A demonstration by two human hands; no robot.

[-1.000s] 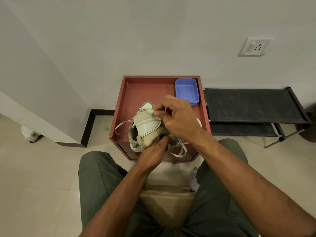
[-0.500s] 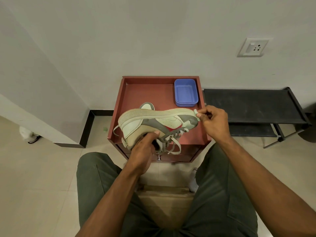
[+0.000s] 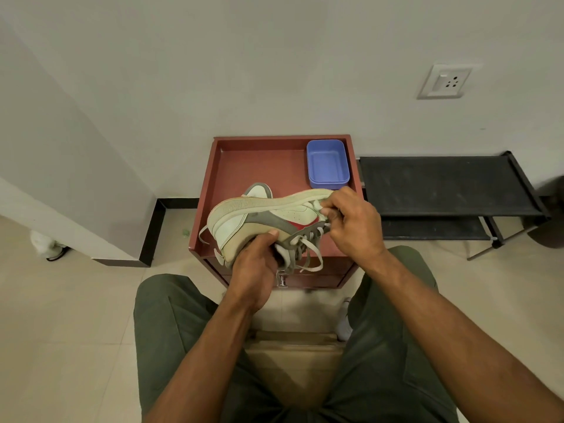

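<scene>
Obs.: the pale wall [image 3: 274, 71] and tiled floor [image 3: 70, 315] are filling most of the view. A black two-shelf rack [image 3: 442, 184] is standing against the wall on the right, just beside a low red cabinet [image 3: 262, 166] with a raised rim.

The person is sitting facing the cabinet, with legs in green trousers [image 3: 171, 325] spreading to either side of a tan wooden seat [image 3: 293, 355].

A sneaker [image 3: 265, 215] is being held in the air over the front part of the cabinet top. It is lying on its side, with the sole facing the wall, the heel pointing left and the toe pointing right.

The left hand [image 3: 256, 267] is gripping it from below at the ankle opening, fingers curling in and thumb pressing on the tan side panel. The right hand [image 3: 354, 224] is closing its curled fingers on the toe end. Whether anything small is sitting between those fingertips cannot be told.

A blue tub [image 3: 328, 163] is sitting in the back right corner of the cabinet top. A second sneaker [image 3: 259, 190] is resting on the cabinet and showing partly behind the held one.

A wall socket [image 3: 445, 82] is sitting above the rack. Loose laces [image 3: 308, 248] are hanging from the held sneaker
</scene>
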